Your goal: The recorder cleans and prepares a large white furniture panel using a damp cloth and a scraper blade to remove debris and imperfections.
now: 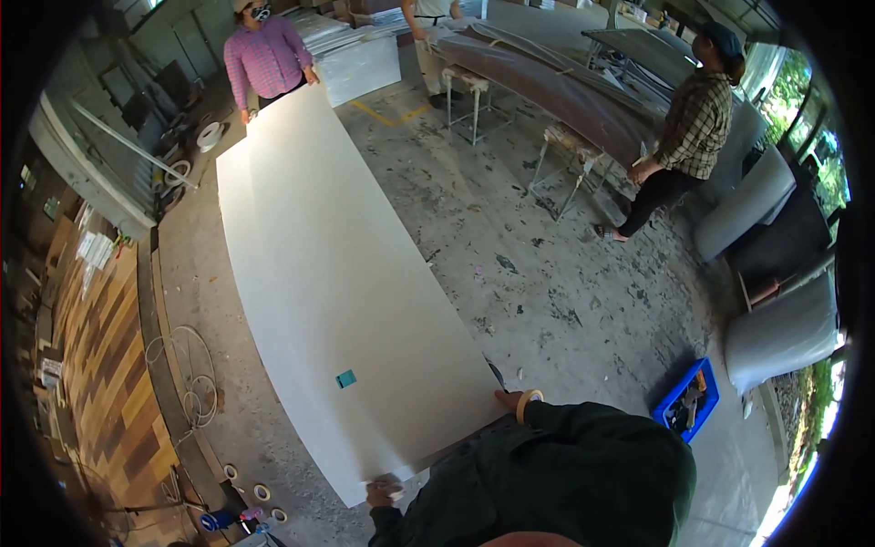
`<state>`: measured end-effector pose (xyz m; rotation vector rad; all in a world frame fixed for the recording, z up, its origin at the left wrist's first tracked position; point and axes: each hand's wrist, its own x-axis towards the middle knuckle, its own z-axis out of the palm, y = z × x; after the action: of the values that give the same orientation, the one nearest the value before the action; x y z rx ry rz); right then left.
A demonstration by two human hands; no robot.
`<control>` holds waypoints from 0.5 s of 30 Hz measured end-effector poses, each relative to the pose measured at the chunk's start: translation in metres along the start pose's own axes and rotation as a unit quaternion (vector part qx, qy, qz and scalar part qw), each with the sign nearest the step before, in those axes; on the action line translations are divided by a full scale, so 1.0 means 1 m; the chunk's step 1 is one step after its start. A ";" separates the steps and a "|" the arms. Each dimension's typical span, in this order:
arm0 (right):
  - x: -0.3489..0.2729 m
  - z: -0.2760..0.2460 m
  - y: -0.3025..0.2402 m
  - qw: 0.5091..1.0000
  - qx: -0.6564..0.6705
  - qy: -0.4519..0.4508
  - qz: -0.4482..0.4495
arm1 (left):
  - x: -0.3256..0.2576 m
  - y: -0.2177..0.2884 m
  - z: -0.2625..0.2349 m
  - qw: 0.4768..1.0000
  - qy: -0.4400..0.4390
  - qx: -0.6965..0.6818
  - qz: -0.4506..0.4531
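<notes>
A long white panel (310, 264) stretches away from me, with a small teal piece (345, 378) lying on its near part. At its near left corner, my left hand (379, 494) is closed on the near edge; its fingers are partly hidden. My right hand (507, 398) grips the edge by the near right corner, fingers partly out of sight. A roll of tape (529, 405) circles my right wrist. Across from me, a person in a purple checked shirt (269, 59) has both hands at the far end of the panel.
Rolls of tape (262, 492) and loose cable (193, 374) lie on the floor at left. To the right sits a blue crate (688, 401) with tools. A person in a plaid shirt (697, 123) stands by wrapped brown sheets (556, 87) on metal trestles (474, 87).
</notes>
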<state>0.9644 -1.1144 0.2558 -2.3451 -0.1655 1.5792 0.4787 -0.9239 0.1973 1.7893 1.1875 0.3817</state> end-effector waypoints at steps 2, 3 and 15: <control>0.000 -0.004 0.007 1.000 0.022 -0.010 -0.007 | 0.009 0.042 0.012 0.945 -0.070 0.219 0.235; -0.003 -0.005 0.005 0.999 0.032 -0.024 -0.021 | 0.009 0.047 0.023 0.970 -0.043 0.197 0.134; 0.022 -0.013 0.011 0.996 0.065 -0.021 -0.064 | 0.041 0.066 0.098 0.802 0.142 -0.538 -0.217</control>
<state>0.9842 -1.1218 0.2378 -2.1591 -0.2115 1.5308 0.6011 -0.9478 0.1907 0.4581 1.1624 0.8532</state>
